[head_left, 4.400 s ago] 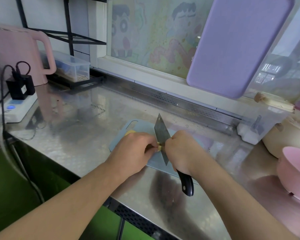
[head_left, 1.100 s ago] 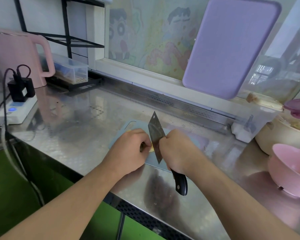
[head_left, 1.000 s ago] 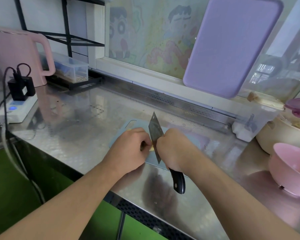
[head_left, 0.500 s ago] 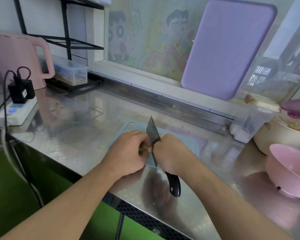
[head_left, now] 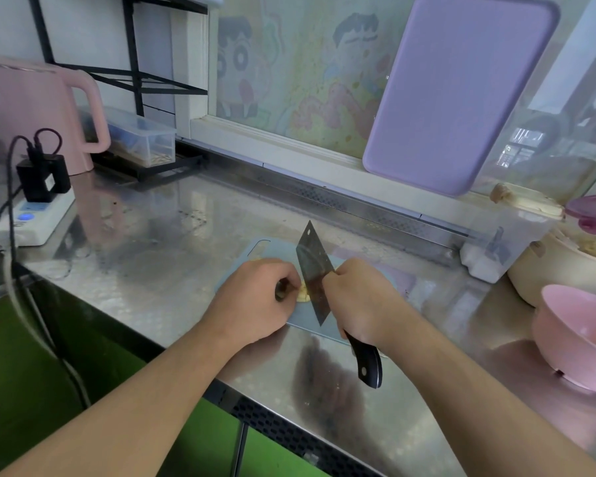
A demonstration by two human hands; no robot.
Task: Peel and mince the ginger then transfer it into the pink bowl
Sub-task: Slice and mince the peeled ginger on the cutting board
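ginger (head_left: 302, 292): tucked right at the left hand (head_left: 255, 301) fingertips, on the blue board (head_left: 303, 316)
left fingers: curled around it
right hand (head_left: 360, 301): wrapped tight on cleaver (head_left: 314, 274), blade against ginger

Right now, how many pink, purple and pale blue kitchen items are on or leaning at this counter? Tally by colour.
Pink: 2, the kettle and the pink bowl
Purple: 2, the leaning board and the lid
Pale blue: 1, the cutting board under the hands
Total: 5

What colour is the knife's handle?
Black, seen clearly in the head view: knife handle.
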